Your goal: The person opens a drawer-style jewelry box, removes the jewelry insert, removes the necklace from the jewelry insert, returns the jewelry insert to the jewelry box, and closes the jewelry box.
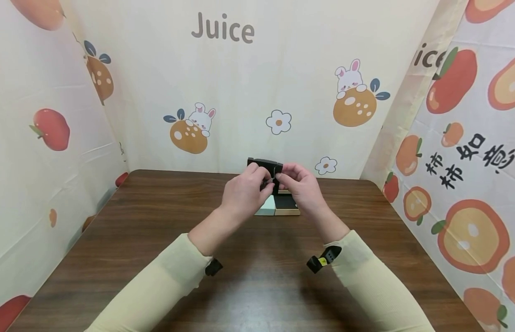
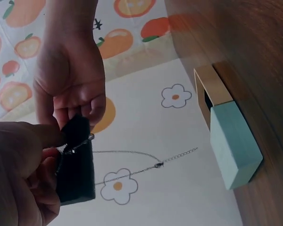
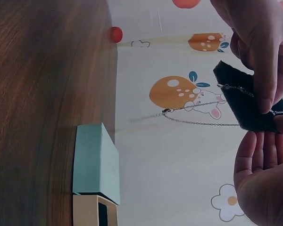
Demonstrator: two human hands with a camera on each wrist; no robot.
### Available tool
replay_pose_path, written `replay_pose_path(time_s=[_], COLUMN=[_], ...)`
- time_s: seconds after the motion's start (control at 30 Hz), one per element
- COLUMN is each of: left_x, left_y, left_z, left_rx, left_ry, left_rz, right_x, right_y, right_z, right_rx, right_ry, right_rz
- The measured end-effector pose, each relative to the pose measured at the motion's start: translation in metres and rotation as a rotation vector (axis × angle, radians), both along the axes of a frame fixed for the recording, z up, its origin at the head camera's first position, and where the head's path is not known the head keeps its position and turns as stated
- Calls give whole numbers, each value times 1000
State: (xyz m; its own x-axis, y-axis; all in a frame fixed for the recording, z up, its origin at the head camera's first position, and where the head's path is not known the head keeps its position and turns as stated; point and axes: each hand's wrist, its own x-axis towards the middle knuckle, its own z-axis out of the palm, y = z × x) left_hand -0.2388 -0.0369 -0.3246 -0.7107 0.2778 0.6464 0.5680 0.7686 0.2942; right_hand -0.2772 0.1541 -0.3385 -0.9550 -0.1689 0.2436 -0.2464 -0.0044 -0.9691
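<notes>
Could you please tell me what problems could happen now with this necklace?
Part of the necklace hangs loose below the black holder, so it might tangle or catch. If the left hand or the right hand loosens, the holder could slip and drop.

Mint box (image 1: pixel 265 208), tan tray (image 1: pixel 287 212) on table (image 1: pixel 249 281)

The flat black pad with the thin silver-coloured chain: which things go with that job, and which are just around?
With the job:
flat black pad, held between left hand and right hand
thin silver-coloured chain
probably the rectangular mint-green box and the open tan box touching it

Just around:
brown wood-grain table
cream fruit-printed curtain
</notes>
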Motion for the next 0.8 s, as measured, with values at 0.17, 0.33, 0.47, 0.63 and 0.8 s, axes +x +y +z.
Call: replay_pose_path(time_s=[0.17,0.33,0.47,0.63,0.8], left_x=[1,3,3,0,-6], left_y=[2,0,-3,-7,-14], left_z=[1,4,9,18,27], left_rx=[-2,-11,-18,6,16], left_ry=[-7,25,48,54,83], left_rz=[0,9,3,-14,-10], right_x=[2,3,3,2,2], right_y=[0,2,3,4,5], right_z=[0,1,0,-2,-4], right_rx=[21,9,1,-6,-1], right_ry=[-8,-17,-22,-18,-3], right_rz=[-5,-6,-11,-8,-2])
